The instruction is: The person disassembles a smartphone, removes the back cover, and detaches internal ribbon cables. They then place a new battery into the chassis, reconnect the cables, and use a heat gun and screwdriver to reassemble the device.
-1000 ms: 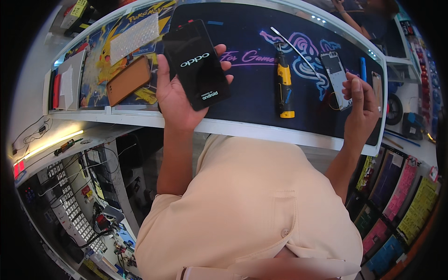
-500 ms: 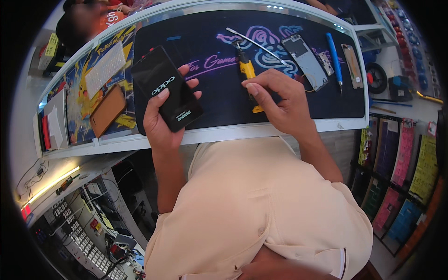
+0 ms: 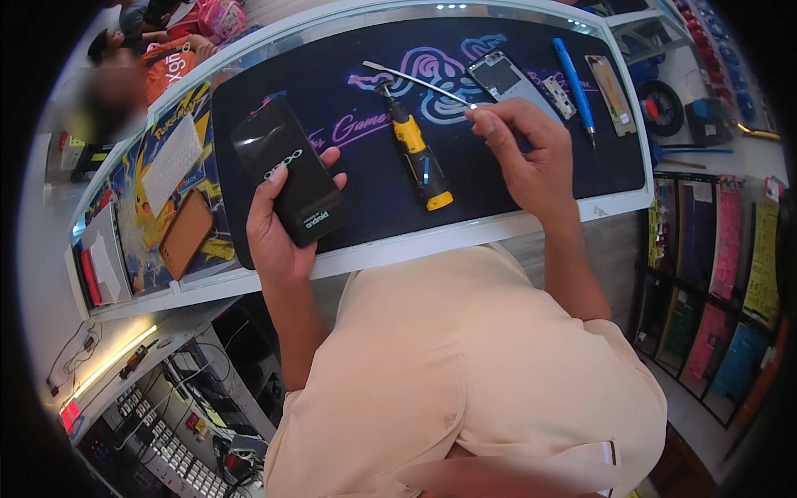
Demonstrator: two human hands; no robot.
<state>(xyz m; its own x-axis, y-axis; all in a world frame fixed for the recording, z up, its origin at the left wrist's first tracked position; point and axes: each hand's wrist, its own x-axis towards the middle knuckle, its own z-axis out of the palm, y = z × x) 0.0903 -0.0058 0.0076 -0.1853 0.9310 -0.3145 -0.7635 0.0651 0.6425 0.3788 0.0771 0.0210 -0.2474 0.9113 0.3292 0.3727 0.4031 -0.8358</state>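
Observation:
My left hand point(image 3: 278, 224) is wrapped round a black smartphone point(image 3: 286, 195), its thumb over the lit screen, which shows pale lettering. A clear film lifts or glares near the phone's upper end. My right hand point(image 3: 531, 153) is raised over the mat, thumb and forefinger pinched at the near end of a thin metal rod point(image 3: 415, 80). Whether they grip the rod or some tiny thing cannot be told. Between my hands, a yellow-and-black screwdriver-like tool point(image 3: 413, 149) lies on the dark printed mat point(image 3: 357, 178).
Right of centre lie an opened phone frame point(image 3: 510, 79), a small circuit part point(image 3: 558, 98), a blue pen-shaped tool point(image 3: 574, 87) and a gold-coloured panel point(image 3: 613, 93). A brown phone case point(image 3: 187, 234) and bubble wrap point(image 3: 172, 162) lie left. A person point(image 3: 162, 70) is beyond the counter.
My right hand has moved away from the yellow tool, rightward and farther out, to the metal rod's near end. The phone stays in my left hand. My view has turned slightly.

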